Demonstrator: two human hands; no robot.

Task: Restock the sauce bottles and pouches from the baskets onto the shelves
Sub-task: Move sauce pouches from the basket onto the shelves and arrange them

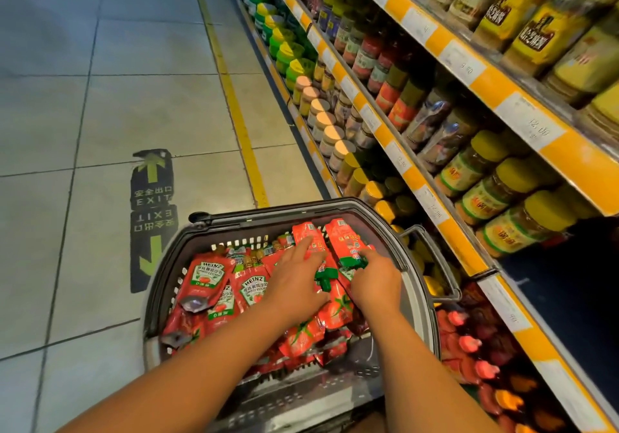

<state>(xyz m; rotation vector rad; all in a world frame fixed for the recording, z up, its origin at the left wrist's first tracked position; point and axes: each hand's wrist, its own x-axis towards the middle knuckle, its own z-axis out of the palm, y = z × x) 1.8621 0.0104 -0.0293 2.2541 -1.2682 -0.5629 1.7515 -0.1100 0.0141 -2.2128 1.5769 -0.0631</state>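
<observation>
A grey plastic basket [335, 206] on the floor in front of me holds several red ketchup pouches, some labelled Heinz [206, 278], some with green spouts. My left hand [296, 282] lies on a red pouch [310, 236] with its fingers spread over it. My right hand [375, 280] closes around the green spout end of a second red pouch [345, 235] right beside it. Both pouches rest against the basket's far right corner. The shelves [469, 64] stand to my right.
Yellow-edged shelves with price tags run along the right, packed with jars and bottles. Red sauce bottles [469, 345] fill the bottom shelf beside the basket. Its handle [435, 258] leans toward the shelf. Tiled floor with a yellow line and an EXIT sticker [152, 211] lies to the left.
</observation>
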